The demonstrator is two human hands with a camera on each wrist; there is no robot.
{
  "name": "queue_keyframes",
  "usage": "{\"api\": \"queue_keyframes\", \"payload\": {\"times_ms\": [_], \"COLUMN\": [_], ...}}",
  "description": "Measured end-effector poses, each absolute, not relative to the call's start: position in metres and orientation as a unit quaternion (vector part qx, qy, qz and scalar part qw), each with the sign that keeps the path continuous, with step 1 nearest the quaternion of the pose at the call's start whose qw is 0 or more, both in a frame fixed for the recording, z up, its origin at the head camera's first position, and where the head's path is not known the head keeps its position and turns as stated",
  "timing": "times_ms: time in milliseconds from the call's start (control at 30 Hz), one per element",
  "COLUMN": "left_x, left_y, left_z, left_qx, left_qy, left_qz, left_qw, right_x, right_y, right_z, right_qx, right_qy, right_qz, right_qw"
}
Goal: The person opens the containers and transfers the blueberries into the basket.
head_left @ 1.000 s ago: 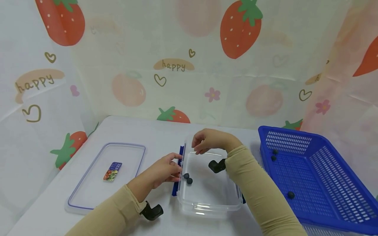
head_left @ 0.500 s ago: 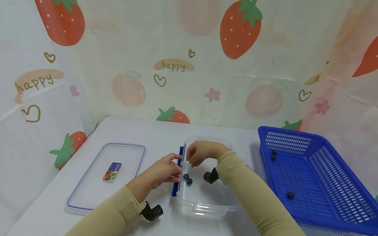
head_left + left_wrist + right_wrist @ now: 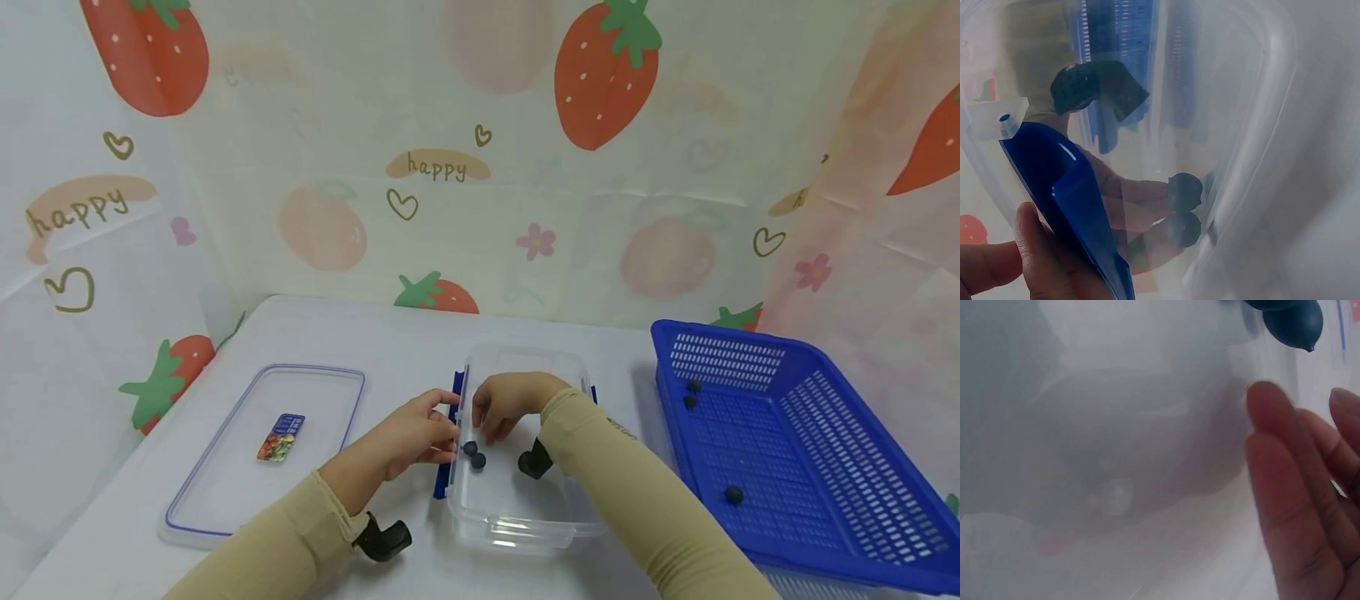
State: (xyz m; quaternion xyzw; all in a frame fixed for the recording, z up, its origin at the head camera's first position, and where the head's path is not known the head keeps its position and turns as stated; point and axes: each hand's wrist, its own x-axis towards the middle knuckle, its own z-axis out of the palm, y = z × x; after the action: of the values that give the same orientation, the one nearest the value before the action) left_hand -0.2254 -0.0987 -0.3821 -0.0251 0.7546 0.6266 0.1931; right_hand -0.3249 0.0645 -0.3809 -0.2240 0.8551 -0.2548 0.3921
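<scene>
A clear plastic box (image 3: 536, 500) with blue side latches stands in the middle of the table. Two small dark blue balls (image 3: 477, 461), one with a pointed tip in the right wrist view, lie inside by its left wall. My left hand (image 3: 412, 433) rests against that wall from outside, fingers at the blue latch (image 3: 1079, 194). Inside the box, my right hand (image 3: 513, 404) hangs just behind the balls, holding nothing. Its fingertips (image 3: 1269, 456) sit close together, apart from the balls in the right wrist view.
At the right stands a blue plastic basket (image 3: 817, 350) with several dark balls (image 3: 733, 495) in it. A clear lid (image 3: 217, 500) with a blue seal and a printed label (image 3: 281, 437) lies on the left. Patterned cloth hangs behind and at the sides.
My right hand has come from above the box's far part down and nearer, into the box behind the two balls. My left hand has stayed at the left wall.
</scene>
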Motion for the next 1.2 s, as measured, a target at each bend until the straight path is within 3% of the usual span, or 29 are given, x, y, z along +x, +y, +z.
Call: {"api": "queue_keyframes", "payload": {"times_ms": [967, 1200], "left_x": [-0.2259, -0.2257], "left_y": [-0.0988, -0.0978], "left_z": [-0.3827, -0.3812], "left_qx": [-0.029, -0.031], "left_qy": [0.756, 0.758], "left_qz": [0.625, 0.623], "left_qw": [0.19, 0.191], "right_x": [-0.3235, -0.3261], "right_y": [0.062, 0.0629], "right_z": [-0.3883, -0.3875], "right_qx": [-0.228, -0.223], "right_qy": [0.821, 0.829], "right_qz": [-0.277, -0.29], "right_qw": [0.443, 0.422]}}
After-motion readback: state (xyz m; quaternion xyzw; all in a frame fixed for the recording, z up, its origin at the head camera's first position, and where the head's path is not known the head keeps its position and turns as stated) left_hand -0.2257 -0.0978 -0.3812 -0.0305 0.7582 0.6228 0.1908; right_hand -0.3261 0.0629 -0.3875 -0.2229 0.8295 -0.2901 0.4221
